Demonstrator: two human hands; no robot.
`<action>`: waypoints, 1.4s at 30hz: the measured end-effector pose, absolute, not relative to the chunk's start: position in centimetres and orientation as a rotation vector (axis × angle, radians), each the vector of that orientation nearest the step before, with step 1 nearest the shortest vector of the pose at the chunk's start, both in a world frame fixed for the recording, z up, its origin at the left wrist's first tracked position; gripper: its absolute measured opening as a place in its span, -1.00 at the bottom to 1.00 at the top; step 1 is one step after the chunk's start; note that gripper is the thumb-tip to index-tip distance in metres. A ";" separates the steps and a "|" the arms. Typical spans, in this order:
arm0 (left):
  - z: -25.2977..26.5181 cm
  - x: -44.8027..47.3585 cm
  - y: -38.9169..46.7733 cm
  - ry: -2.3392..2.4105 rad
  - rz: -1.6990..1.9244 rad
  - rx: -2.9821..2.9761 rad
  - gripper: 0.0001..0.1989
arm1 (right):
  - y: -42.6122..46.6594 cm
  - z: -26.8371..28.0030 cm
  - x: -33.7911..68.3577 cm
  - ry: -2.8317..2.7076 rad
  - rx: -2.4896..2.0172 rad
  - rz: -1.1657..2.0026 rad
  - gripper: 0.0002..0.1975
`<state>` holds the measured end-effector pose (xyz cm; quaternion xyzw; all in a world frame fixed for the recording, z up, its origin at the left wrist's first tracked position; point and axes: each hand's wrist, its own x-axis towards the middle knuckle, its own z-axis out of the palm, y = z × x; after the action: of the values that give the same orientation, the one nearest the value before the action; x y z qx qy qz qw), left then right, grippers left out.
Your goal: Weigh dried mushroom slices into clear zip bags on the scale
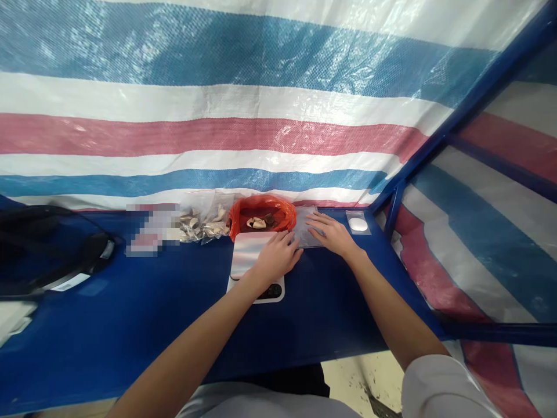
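While the right hand (329, 233) lay, fingers apart, on clear plastic (308, 239) beside the red bag (288, 217) on the worktop (174, 302), the left hand (279, 254) hung over the scale (248, 254), its grip impossible to tell; light, flat pressure probably suited best.

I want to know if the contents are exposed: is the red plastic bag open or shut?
Open: the red plastic bag has its mouth spread wide, and pale pieces show inside.
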<state>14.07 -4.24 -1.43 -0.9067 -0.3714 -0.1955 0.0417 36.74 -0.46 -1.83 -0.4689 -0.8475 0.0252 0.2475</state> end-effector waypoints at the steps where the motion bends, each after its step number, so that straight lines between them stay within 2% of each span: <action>1: -1.2 13.3 -4.4 -1.157 -0.614 -2.763 -0.67 | -1.3 -1.7 36.5 -2.308 -1.278 0.070 -0.67; 9: -0.9 6.5 -5.8 -1.400 -0.801 -2.614 -0.66 | -7.0 -3.4 32.6 -2.288 -1.372 0.086 -0.70; 16: -2.2 0.9 -6.8 -1.563 -0.890 -2.489 -0.60 | -8.6 -5.2 29.9 -2.283 -1.478 0.015 -0.65; 31: -5.3 -2.3 -7.9 -1.725 -0.512 -2.507 -0.49 | -8.9 -5.9 29.4 -2.347 -1.555 -0.001 -0.55; 42: -5.0 -2.1 -8.2 -1.748 -0.489 -2.484 -0.49 | -9.1 -5.7 29.4 -2.354 -1.570 0.015 -0.54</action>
<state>-2.09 -8.18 -5.03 -0.8070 -0.5679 -0.1588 0.0325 29.40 -9.11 -5.71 -0.5482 -0.8218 0.0053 0.1554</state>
